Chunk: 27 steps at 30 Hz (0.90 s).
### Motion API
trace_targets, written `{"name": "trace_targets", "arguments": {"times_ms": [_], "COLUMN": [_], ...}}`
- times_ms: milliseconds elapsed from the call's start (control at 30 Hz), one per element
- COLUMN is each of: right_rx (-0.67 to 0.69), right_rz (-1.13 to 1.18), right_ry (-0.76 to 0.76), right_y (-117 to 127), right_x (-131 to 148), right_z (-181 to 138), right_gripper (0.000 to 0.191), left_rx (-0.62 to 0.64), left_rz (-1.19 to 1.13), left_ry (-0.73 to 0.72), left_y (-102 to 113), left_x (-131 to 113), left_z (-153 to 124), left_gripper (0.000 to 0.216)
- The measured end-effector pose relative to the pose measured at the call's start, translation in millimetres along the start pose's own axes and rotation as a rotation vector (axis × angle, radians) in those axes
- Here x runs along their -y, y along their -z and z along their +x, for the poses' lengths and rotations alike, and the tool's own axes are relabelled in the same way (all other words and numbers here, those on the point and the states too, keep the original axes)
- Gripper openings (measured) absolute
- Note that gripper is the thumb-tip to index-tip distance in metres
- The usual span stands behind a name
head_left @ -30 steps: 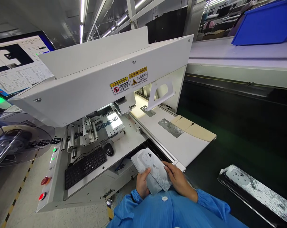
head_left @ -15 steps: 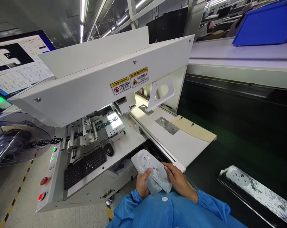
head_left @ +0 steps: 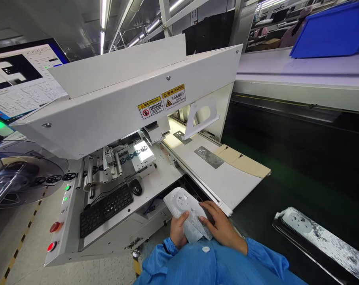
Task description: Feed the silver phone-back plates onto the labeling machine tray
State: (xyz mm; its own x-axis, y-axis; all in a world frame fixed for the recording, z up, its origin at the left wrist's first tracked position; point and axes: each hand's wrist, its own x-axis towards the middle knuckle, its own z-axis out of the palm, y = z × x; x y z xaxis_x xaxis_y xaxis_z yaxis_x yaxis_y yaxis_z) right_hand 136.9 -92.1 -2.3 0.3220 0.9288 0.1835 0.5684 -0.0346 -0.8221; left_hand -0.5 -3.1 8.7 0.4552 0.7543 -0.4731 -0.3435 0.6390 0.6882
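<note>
Panels pinned between two hands

Your left hand [head_left: 178,230] clamps the overlapping panels [head_left: 182,202] under its thumb, likely against sliding; your right hand [head_left: 222,227] grips their right side, perhaps squaring edges. They sit beside the white belt [head_left: 221,190], before your blue smock [head_left: 209,265]. They look thin, round-cornered, mottled silver-grey, pierced with round holes. Farther right, a glossy black tray [head_left: 289,237] holds another mottled plate [head_left: 330,239]
</note>
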Motion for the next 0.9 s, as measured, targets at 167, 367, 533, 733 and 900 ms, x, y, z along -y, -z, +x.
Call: {"name": "trace_targets", "arguments": {"times_ms": [167,367,533,733,900], "right_rx": [0.044,0.143,0.19,0.216,0.22], "right_rz": [-0.099,-0.166,-0.201,-0.224,-0.234], "right_ry": [0.076,0.059,0.027,0.002,-0.003], "right_y": [-0.6,0.2,2.6,5.8,7.3], "right_x": [-2.9,-1.5,2.6,5.9,7.2], "right_z": [-1.1,-0.5,0.4,1.0,1.6], "right_gripper": [0.056,0.068,0.078,0.083,0.081], "left_rx": [-0.001,0.008,0.015,0.043,0.042], "left_rz": [0.001,-0.009,-0.008,-0.001,0.01], "left_ry": [0.007,-0.018,-0.032,-0.036,-0.033], "left_y": [1.7,1.1,-1.4,-4.3,-4.8], "left_x": [0.8,1.4,-0.5,-2.5,-1.8], "left_z": [1.0,0.7,-0.3,-3.5,-3.7], "left_gripper": [0.077,0.079,0.082,0.076,0.071]}}
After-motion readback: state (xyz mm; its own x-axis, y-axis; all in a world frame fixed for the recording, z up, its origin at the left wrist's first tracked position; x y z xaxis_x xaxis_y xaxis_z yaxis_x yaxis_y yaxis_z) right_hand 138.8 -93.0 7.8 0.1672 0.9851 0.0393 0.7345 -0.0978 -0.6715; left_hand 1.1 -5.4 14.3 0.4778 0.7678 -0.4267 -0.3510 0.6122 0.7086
